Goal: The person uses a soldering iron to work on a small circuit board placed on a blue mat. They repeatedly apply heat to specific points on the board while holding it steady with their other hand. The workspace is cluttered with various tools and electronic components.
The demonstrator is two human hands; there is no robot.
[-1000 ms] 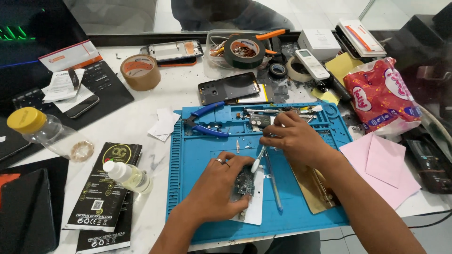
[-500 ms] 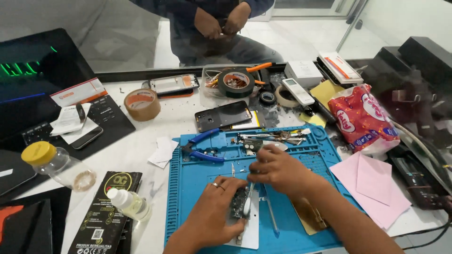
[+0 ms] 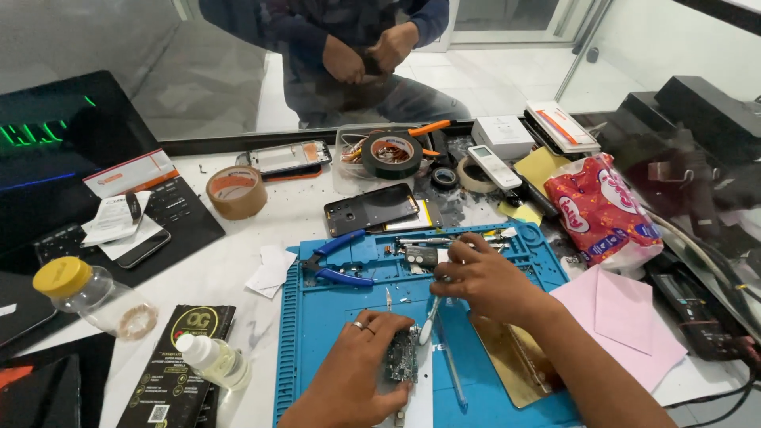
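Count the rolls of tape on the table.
4. A brown packing tape roll stands left of the blue mat, a black tape roll rests on the clear tray, a small black roll and a cream roll lie beside it. Others may be hidden.

Your left hand (image 3: 361,372) steadies a dark circuit board (image 3: 402,355) studded with tiny metal parts; your right hand (image 3: 483,277) holds a white plastic tool (image 3: 429,321). Beneath you lies a matt blue rubbery mat (image 3: 333,317), with blue plastic-handled pliers (image 3: 337,265), a glossy red plastic bag (image 3: 602,210) and matt pink paper (image 3: 626,317)
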